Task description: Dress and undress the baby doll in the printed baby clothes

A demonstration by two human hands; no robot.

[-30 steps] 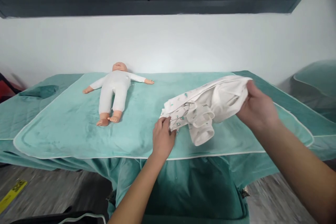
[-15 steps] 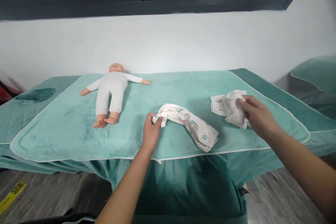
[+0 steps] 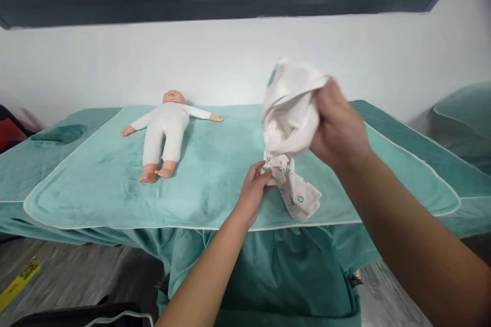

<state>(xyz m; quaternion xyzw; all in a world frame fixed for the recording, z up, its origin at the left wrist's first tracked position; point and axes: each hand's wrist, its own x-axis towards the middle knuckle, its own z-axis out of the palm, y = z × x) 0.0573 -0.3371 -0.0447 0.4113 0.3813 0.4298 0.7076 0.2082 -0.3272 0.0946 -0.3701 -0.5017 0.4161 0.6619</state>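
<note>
– "Grip first: what's held?"

– "By the left hand, printed cloth is pinched, thumb and fingers closed on its gathered end. By the right hand, white cloth is held up; thumb blurred, fingers mostly hidden behind, no gap seen."

– "Writing?"

– "Dark marks are seen on a yellow strip, on the floor, lower left. Too small to be read."

– "Look of the cloths?"

– "Small green and dark figures are scattered over the lower one, white ground, creased and twisted. The raised one is bunched, mostly plain white, with a green patch shown at its upper left edge. Whether they're joined can't be told; they overlap."

– "Where?"

– "Printed one: over the pale green mat, near its front edge, loose end pointed right. White one: raised above it. A doll is laid face up at left, well apart."
</note>
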